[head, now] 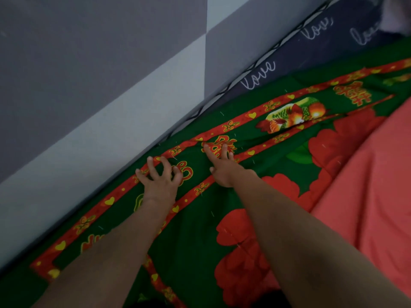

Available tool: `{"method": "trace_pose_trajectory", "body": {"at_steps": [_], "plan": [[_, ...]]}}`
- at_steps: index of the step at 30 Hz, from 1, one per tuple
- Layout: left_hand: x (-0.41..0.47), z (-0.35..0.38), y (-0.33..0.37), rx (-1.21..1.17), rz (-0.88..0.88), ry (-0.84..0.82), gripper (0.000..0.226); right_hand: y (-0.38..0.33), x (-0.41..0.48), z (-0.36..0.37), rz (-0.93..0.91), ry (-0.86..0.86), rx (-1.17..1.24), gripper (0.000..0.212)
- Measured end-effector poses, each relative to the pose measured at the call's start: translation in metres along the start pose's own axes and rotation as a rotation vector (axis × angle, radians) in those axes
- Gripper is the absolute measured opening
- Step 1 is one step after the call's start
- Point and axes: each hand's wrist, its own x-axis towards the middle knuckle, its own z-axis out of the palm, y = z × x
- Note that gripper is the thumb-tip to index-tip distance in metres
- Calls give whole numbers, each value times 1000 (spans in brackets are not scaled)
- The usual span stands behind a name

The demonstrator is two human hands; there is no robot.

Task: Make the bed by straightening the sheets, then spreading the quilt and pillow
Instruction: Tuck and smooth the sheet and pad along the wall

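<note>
Green quilt [200, 227] with red flowers lies on the bed, edge right up against the grey wall [89, 74]. Left hand [159, 185] has fingers spread and bent, tips on the quilt. Right hand [222, 172] sits beside it, fingers straightish and slightly apart. Coral sheet [367, 185] shows on the right, and navy "love" fabric [311, 54] lies further along the wall.

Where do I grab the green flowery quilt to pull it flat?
I'd grip the red heart-patterned border along the wall-side edge of the green quilt with red flowers, just past the right hand. Come from above on the bed side: the grey wall blocks the far side, and the cloth puckers there.
</note>
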Motion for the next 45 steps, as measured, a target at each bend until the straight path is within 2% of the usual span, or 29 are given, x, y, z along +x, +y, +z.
{"method": "trace_pose_trajectory", "body": {"at_steps": [5, 7, 10, 12, 14, 16, 19, 22, 26, 28, 30, 34, 36, 37, 39, 40, 42, 45], "plan": [[-8, -10, 0, -10, -36, -11, 89, 7, 1, -12, -83, -50, -61, 71], [-12, -18, 6, -33, -63, -18, 81, 13, -3, -22, -138, -31, -93, 70], [-16, -39, 15, -137, -176, 53, 58, 29, -10, -48, -291, 215, -125, 54], [-13, -56, 21, -167, -208, 191, 46, 43, -15, -72, -321, 379, -133, 42], [-2, -73, 32, -244, -164, 347, 41, 62, -17, -97, -311, 545, -124, 35], [14, -88, 45, -301, -89, 462, 48, 80, -17, -123, -274, 732, -103, 29], [43, -114, 70, -347, -28, 523, 69, 116, -9, -160, -75, 907, -8, 25], [69, -132, 86, -360, -8, 525, 79, 154, 2, -192, 153, 922, 131, 32], [92, -137, 93, -252, -7, 498, 81, 180, 22, -215, 223, 785, 70, 77], [99, -134, 96, -220, -13, 500, 81, 188, 35, -218, 255, 727, -17, 91], [104, -130, 97, -212, -24, 509, 81, 195, 45, -215, 284, 731, -47, 91], [114, -132, 94, -354, -89, 530, 97, 211, 60, -197, 205, 982, -126, 76], [119, -140, 90, -416, -111, 522, 96, 216, 63, -194, 201, 1023, -55, 63], [118, -143, 90, -426, -84, 549, 81, 217, 61, -194, 223, 1011, -33, 58], [111, -146, 92, -453, 2, 643, 34, 216, 56, -195, 280, 1018, 15, 53], [104, -146, 94, -468, 58, 667, 23, 214, 52, -196, 316, 1044, 79, 54], [86, -139, 101, -464, 179, 700, 23, 207, 43, -203, 408, 1066, 322, 65], [56, -125, 115, -341, 375, 840, 31, 203, 28, -222, 539, 1039, 856, 90]]}}
